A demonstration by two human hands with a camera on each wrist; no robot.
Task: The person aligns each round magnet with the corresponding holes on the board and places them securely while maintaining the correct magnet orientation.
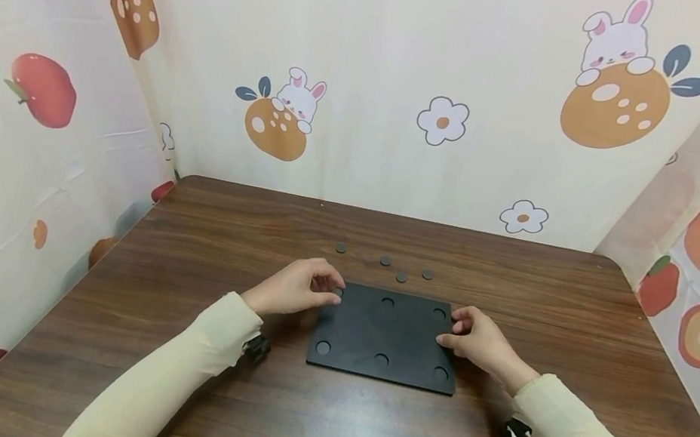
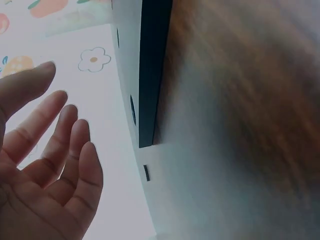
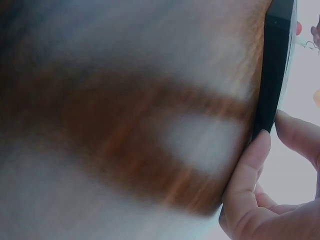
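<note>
Black board (image 1: pixel 388 334) pinched at its right edge

The board lies on the table (image 1: pixel 289 430) just below mid-frame; the right hand (image 1: pixel 483 341) pinches it, probably to steady it. At its upper-left corner the left hand (image 1: pixel 294 288) has a loosely wide grip, though contact is hard to tell. Four dark discs (image 1: pixel 386 262) lie beyond, perhaps to stay within reach.

A thin black rectangular board (image 1: pixel 396 335) is laid on the table (image 1: pixel 263 419), its face dimpled by six round recesses, three far, three near. Its right edge is pinched by the right hand (image 1: pixel 480 341); the far-left recess is partly hidden by the left hand (image 1: pixel 294 287). Beyond, four small dark discs (image 1: pixel 386 261) are scattered!
</note>
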